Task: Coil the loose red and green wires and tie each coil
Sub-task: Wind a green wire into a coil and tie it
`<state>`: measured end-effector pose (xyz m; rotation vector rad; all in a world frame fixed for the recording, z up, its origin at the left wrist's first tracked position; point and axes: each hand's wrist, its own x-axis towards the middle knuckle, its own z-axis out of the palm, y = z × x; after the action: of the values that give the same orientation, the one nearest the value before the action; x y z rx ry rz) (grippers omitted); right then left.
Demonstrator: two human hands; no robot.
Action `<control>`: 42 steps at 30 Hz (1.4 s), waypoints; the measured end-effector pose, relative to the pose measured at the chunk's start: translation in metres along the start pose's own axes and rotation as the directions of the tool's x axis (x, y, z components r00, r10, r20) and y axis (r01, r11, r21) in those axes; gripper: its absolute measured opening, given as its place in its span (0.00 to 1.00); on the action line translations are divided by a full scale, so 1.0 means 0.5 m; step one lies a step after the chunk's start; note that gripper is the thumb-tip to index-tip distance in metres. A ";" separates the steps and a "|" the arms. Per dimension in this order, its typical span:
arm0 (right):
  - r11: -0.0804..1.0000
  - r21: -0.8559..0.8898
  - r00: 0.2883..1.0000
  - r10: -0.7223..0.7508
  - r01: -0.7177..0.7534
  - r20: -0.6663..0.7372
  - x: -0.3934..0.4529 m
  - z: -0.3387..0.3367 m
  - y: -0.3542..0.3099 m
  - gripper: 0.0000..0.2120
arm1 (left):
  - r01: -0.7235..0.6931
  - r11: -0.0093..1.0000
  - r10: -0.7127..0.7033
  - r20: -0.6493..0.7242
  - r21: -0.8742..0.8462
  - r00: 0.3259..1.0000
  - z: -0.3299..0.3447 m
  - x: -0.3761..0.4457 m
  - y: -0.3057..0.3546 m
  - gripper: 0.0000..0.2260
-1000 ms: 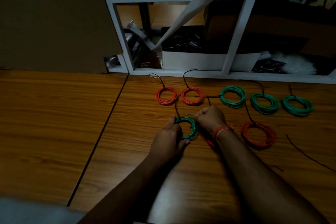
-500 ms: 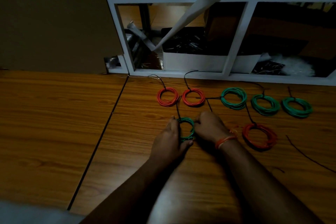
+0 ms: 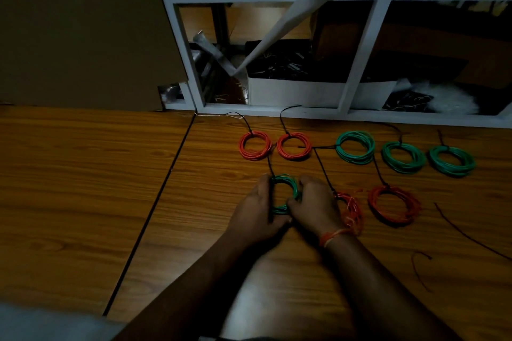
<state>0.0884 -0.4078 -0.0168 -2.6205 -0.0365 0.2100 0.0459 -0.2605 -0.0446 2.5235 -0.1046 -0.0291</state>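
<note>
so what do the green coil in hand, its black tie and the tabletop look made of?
Green coil: thin plastic-insulated wire, smooth with a slight sheen, judging by the uniform bright strands. Black tie: looks like thin twisted wire or cord, matte; too dark to be sure. Tabletop: wood-grain laminate or veneer, semi-gloss, with printed-looking grain and a straight seam.

- A wooden table [image 3: 83, 202] with a dark seam is seen.
- Two red coils [image 3: 255, 145] [image 3: 294, 146] are laid in the far row.
- Three green coils [image 3: 355, 147] [image 3: 403, 157] [image 3: 452, 160] are lined up to their right.
- Nearer, two more red coils [image 3: 394, 205] [image 3: 352, 210] are found.
- A loose dark tie wire [image 3: 471, 235] is stretched at the right.
</note>
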 end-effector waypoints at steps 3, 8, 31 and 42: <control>0.998 0.042 0.993 0.033 -0.038 0.117 0.023 -0.026 -0.009 0.24 | 0.027 1.000 -0.027 -0.004 0.009 1.000 0.001 0.002 0.006 0.48; 0.988 0.094 0.978 0.106 -0.125 0.182 0.039 -0.038 -0.013 0.05 | 0.060 0.998 -0.059 -0.009 0.031 0.998 0.007 0.007 0.011 0.47; 0.992 0.062 0.965 -0.091 0.109 -0.245 -0.048 -0.157 0.129 0.16 | -0.312 0.949 0.315 -0.114 0.047 0.942 0.013 -0.019 0.101 0.19; 0.968 -0.132 0.974 -0.221 0.213 -0.052 -0.068 -0.156 0.243 0.09 | -0.432 0.883 0.435 0.022 0.186 0.900 0.095 0.020 0.154 0.07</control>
<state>0.0656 -0.5539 -0.0044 -2.7202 -0.3223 0.0446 0.0483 -0.3512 -0.0389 2.6256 -0.6930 0.1955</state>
